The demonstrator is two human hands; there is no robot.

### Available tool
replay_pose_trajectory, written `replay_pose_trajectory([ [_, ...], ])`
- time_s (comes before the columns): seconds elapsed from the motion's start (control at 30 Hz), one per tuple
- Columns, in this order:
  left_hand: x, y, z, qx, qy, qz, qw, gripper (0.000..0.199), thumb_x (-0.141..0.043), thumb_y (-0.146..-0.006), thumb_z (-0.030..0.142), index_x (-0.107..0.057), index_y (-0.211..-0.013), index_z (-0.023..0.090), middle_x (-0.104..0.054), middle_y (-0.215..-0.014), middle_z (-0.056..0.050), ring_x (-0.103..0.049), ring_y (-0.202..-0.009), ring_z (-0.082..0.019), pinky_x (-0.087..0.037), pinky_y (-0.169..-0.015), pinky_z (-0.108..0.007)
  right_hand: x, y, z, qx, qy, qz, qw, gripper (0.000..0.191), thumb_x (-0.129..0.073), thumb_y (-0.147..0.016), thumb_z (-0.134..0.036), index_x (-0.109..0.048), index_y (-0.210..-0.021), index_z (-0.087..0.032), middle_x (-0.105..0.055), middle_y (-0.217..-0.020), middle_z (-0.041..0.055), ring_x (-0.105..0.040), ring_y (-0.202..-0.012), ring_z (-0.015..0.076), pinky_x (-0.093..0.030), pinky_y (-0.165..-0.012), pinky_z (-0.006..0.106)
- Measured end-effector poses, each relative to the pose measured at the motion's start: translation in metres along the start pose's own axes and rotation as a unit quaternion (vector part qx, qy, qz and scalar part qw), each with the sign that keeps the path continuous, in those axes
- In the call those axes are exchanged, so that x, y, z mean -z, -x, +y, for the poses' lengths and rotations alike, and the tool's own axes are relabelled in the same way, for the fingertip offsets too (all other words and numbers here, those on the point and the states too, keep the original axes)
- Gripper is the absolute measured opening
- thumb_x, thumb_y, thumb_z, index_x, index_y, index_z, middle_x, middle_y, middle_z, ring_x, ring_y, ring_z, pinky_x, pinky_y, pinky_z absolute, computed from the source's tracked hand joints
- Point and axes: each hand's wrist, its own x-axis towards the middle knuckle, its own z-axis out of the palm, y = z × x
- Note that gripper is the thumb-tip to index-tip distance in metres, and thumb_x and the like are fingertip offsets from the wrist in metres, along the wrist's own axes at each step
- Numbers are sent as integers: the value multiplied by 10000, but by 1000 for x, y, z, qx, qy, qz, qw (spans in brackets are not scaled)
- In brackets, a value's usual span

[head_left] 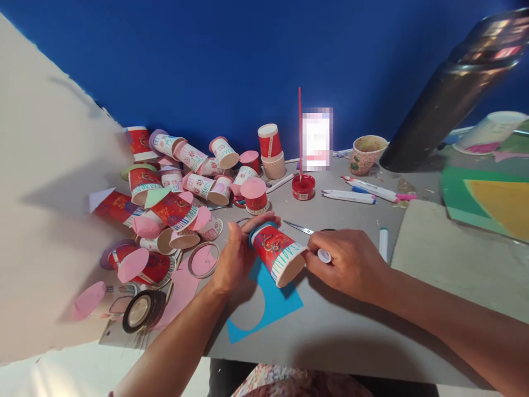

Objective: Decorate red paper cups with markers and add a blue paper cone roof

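A red paper cup point(278, 251), with a gold dragon print and blue-green strokes around its rim, lies tilted in my left hand point(235, 259). A blue paper disc sits at its far end, and its open mouth faces toward me. My right hand point(347, 262) is closed around a marker point(324, 255), whose white end sticks out between the fingers; its tip is at or near the cup's rim, hidden by my fingers. Below the cup lies a blue paper sheet point(285, 306) with a round hole. Scissors point(298, 226) rest just beyond my right hand.
Several decorated paper cups point(194, 157) pile up on the left beside a tape roll point(144, 310). A red pot point(303, 187) with an upright stick, markers point(349, 197), a paper cup point(367, 154) and a black bottle point(433, 116) stand or lie toward the blue wall.
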Motion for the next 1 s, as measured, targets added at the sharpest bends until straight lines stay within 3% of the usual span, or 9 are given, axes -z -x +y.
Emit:
replay_pose_trajectory([
  [0.27,-4,5,-4,-3,1,4,1000,829,-615,-804,849,-758,-1232,154,-753,-1176,-151,-693,-1124,-308,-550,-995,-405,-1,-1,-1,-48,-5,-17,999,193,-559,-836,-221,-609,-649,-211,-651,-541,-2,-513,-479,131,-260,-553,298],
  [0.73,-2,1,-1,-20,-18,27,999,800,-606,-824,841,-750,-1254,182,-682,-1350,-146,-626,-1252,-329,-517,-1057,-420,-2,0,1,-54,-22,-23,998,198,-581,-854,-244,-638,-667,-212,-685,-569,5,-539,-489,134,-273,-556,289],
  [1.0,0,5,-3,-8,-43,-13,999,823,-569,-840,849,-720,-1323,200,-694,-1363,-140,-643,-1239,-317,-507,-1040,-391,-2,-1,3,-72,-13,-41,996,186,-596,-851,-243,-646,-674,-214,-680,-577,4,-545,-504,144,-271,-558,295],
])
